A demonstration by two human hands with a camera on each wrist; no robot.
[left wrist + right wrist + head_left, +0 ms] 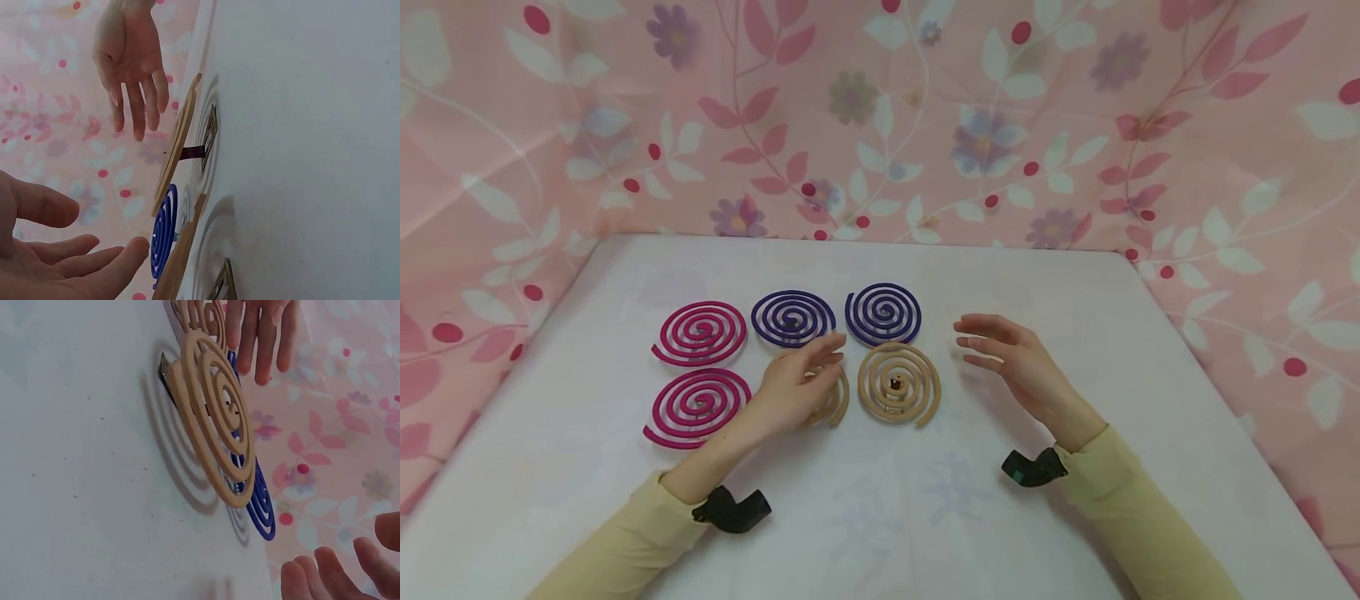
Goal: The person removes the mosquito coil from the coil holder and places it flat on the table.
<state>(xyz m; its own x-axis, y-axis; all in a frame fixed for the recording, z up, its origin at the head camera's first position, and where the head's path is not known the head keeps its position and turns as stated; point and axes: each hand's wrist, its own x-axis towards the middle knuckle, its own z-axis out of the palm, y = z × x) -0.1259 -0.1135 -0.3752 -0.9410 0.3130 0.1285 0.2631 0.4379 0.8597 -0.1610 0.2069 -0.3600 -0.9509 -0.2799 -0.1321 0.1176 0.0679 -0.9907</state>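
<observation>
Spiral mosquito coils stand in two rows, raised on small metal holders. My left hand (797,385) hovers over the left tan coil (842,400), hiding most of it, with fingers loosely bent and nothing held. Beside it, the right tan coil (877,398) shows its holder (211,140) beneath. My right hand (1018,367) is held apart to the right of the coils, fingers relaxed and holding nothing. Behind the tan pair are two dark blue coils, a left one (792,293) and a right one (883,286).
Two magenta coils, a back one (703,305) and a front one (700,372), stand at the left; my left forearm covers part of the front one. A white cloth (940,533) covers the table. A pink floral curtain (850,108) hangs behind it.
</observation>
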